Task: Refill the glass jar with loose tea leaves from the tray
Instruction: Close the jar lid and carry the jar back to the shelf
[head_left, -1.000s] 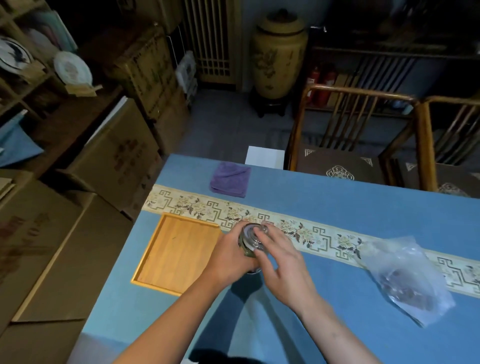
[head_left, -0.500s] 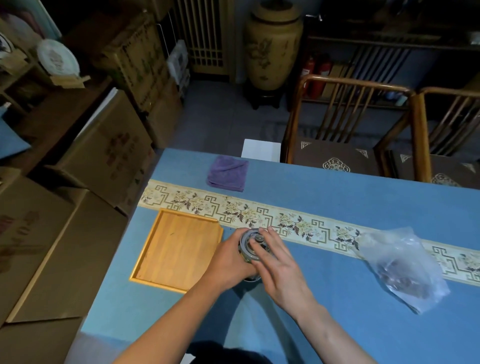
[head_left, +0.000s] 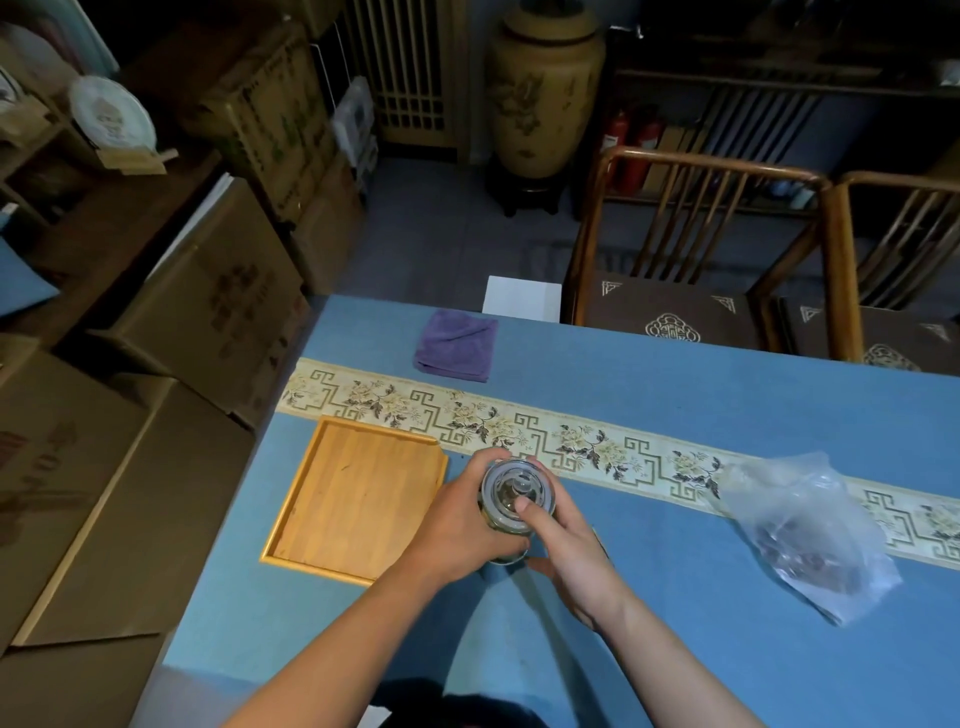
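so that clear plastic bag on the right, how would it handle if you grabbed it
The plastic bag looks thin and crumpled, so it would likely flop and sag. Its dark contents sit low at one end, so they would probably shift. It seems light.

Counter (head_left: 675, 597): blue cloth cover, crossed by a cream floral runner (head_left: 582, 447). On it: wooden tray (head_left: 353, 499) at the left edge, folded purple cloth (head_left: 456, 345) at the far side, glass jar (head_left: 511, 501) just beside the tray, clear plastic bag (head_left: 805, 535) of dark leaves at the right, overlapping the runner.

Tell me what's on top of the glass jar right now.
A clear glass lid sits on the glass jar, the right hand touching it. The left hand covers the jar's side; contents unclear.
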